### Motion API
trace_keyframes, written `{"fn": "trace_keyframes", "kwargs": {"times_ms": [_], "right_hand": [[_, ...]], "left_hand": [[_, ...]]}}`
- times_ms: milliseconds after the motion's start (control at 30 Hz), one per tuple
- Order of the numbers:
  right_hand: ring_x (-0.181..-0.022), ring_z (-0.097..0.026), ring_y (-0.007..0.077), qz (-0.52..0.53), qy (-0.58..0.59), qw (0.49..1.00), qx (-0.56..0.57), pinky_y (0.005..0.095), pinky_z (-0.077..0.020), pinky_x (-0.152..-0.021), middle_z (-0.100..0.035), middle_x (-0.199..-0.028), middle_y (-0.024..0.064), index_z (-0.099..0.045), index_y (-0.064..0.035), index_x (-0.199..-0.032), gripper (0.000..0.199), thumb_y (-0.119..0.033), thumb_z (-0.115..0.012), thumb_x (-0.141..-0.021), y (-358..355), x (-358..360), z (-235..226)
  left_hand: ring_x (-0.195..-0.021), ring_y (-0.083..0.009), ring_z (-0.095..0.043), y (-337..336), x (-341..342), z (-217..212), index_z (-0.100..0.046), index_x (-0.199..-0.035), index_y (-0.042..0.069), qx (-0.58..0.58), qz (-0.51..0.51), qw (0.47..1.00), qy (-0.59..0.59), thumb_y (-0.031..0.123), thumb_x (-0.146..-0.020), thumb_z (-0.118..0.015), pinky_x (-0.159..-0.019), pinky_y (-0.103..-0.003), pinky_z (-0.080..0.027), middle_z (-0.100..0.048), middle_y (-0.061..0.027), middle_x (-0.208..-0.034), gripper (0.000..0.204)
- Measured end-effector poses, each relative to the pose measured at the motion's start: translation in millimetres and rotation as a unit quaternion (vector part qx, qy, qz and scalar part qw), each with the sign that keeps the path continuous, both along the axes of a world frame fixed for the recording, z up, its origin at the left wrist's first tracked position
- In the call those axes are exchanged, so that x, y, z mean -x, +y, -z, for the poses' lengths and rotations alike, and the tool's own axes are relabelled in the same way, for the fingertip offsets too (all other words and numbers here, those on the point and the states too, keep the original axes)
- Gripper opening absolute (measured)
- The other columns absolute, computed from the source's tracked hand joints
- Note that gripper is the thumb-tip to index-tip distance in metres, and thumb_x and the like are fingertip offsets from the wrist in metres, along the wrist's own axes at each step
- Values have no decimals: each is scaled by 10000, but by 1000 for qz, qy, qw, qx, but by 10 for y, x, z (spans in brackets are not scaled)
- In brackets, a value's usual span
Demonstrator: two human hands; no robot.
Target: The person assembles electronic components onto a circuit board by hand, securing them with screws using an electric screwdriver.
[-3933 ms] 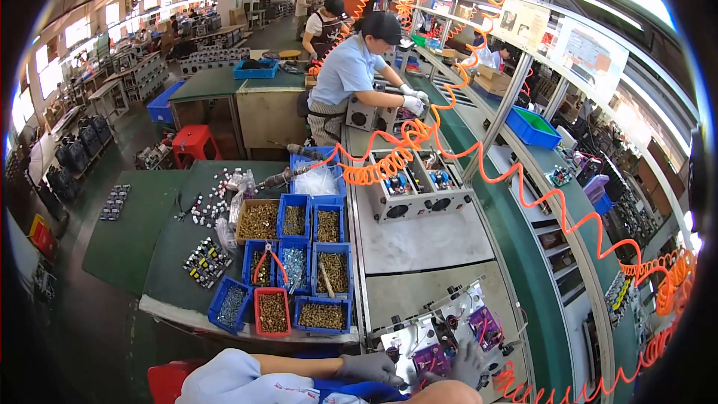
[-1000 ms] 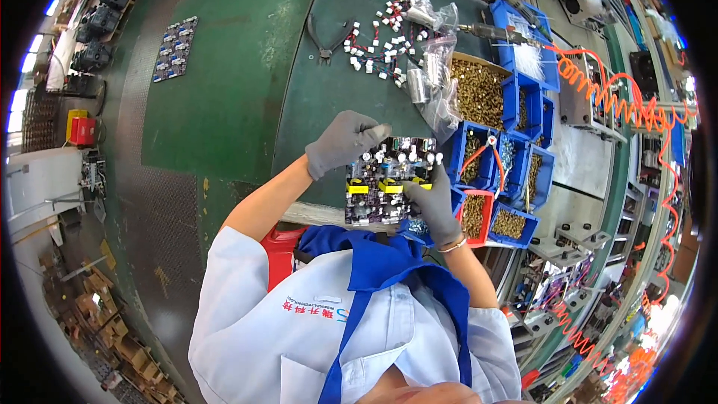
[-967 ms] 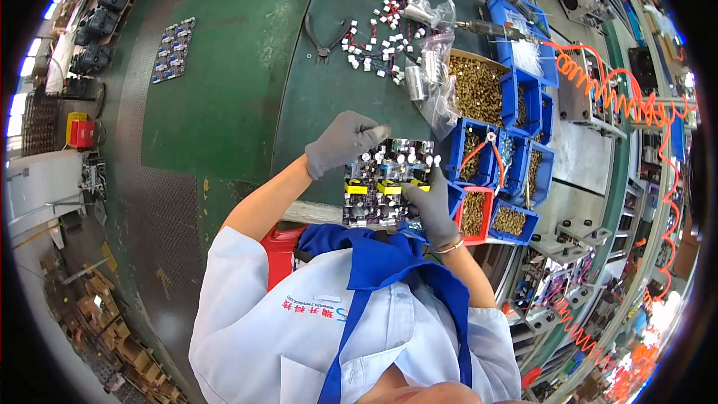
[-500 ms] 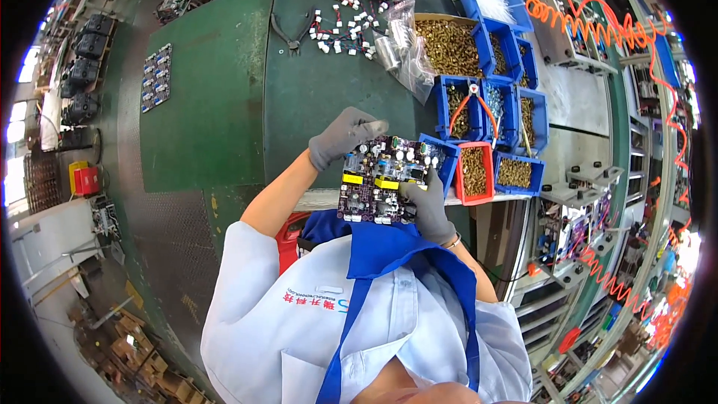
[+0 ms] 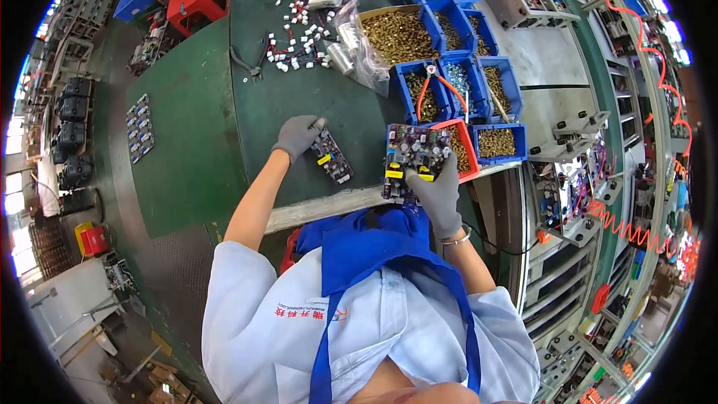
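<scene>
In my gloved left hand [image 5: 298, 136], the fingers grip the upper end of a narrow circuit board [image 5: 333, 161], a strip with a yellow part and white connectors. It is tilted just above or against the green table mat [image 5: 277, 179]; I cannot tell which. My gloved right hand [image 5: 438, 198] is closed on the right side of a wider circuit board [image 5: 407, 144] with two yellow parts, its thumb across the front. This wider board is over the table's front edge, beside a red bin [image 5: 469, 151] of brass-coloured pieces. A gap separates the two boards.
Blue bins [image 5: 499, 130] of small metal parts cluster at the right, with orange-handled pliers [image 5: 423, 96] on top. Dark-handled pliers [image 5: 254, 69], wired connectors [image 5: 299, 28] and plastic bags [image 5: 363, 56] lie further back. Another board panel [image 5: 140, 129] rests at the left.
Both hands were together at one wide board assembly. Now a narrow strip is apart from it in my left hand, which has moved left; my right hand keeps the wider board. The view has shifted.
</scene>
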State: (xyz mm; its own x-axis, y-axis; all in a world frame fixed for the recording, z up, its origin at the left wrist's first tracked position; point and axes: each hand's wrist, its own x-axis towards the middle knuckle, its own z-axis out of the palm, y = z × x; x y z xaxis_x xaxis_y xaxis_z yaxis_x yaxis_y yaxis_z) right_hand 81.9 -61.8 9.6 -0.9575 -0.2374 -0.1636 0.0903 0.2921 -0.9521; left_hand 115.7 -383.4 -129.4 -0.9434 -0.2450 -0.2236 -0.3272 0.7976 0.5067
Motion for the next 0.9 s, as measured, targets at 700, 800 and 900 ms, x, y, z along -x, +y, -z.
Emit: {"fn": "trace_keyframes", "kwargs": {"times_ms": [700,800,900], "right_hand": [[-696,-597,397,-47,2,987,-152,463,-445,-658,-586,-699,235,-621,-10,-788,571,-499,-380,-955,1235,-162,19],[-706,-588,413,-10,-71,996,-52,451,-438,-657,-592,-732,247,-626,13,-814,614,-535,-383,-950,1492,-162,198],[-685,-582,397,17,-115,992,-40,429,-444,-659,-587,-717,246,-637,23,-837,632,-549,-393,-948,1757,-151,307]], "left_hand": [[-596,-293,-633,2691,612,-1151,-635,-747,-61,-155,387,907,-58,211,-812,-495,-596,-431,-483,-609,-197,-623,313],[-538,-171,-568,2927,677,-901,-584,-692,-86,-318,351,868,-150,198,-801,-532,-538,-394,-452,-537,-134,-544,309],[-520,-83,-387,3192,750,-763,-485,-609,-61,-370,368,838,-158,233,-769,-569,-455,-331,-298,-387,-6,-521,345]]}}
